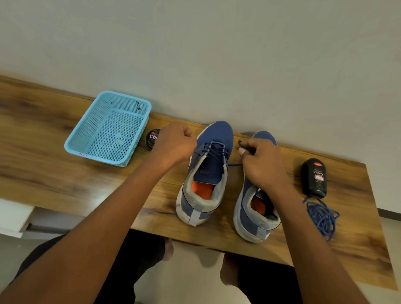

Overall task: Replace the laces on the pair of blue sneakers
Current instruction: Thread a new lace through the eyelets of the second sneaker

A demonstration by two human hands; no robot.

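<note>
Wood-grain bench runs along a plain pale wall, w/ the pair of blue sneakers sitting heel-toward-viewer near the middle. Left sneaker is laced w/ a dark blue lace across the upper eyelets; tongue up, orange insole showing. Right sneaker sits just beside it, mostly hidden at the front by the right hand.

Step in hand, as I judge it: threading/tightening the lace on the left sneaker. Right hand's grip pinches one lace end, pulled out to the side over the right sneaker's toe. Left hand is clenched just left of the toe; prob. holding the other end, but no lace is visible in the fist, so can't tell.

Loose blue lace bundle lies on the bench far right, below a black shoe-polish bottle. Light-blue plastic basket and a polish tin sit left.

Next move needs: even tension both ends, then feeding the tip into the next eyelet. Right sneaker likely comes after, w/ the bundle.
</note>
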